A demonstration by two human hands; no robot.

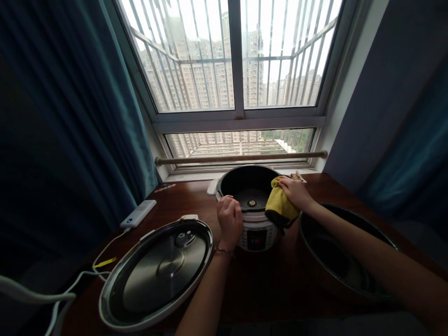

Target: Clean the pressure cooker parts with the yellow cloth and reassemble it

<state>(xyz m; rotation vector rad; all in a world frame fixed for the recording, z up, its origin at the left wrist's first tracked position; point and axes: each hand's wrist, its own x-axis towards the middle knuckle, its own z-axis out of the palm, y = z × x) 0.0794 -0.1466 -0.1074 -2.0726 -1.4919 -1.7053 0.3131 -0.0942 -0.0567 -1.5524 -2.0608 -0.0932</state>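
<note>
The cooker sits on the tabletop. My left hand is curled on its near-left rim — my right hand holds a yellow cloth at its right rim. A lid lies to its left.

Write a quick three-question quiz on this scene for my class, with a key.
1. True or false: the lid lies on the table, left of the cooker.
2. Which hand has the yellow cloth: A) left, B) right, C) neither?
3. Fill the gap: the left hand is at the cooker's near-left ____.

Key:
1. True.
2. B, the right hand.
3. Rim.
</note>
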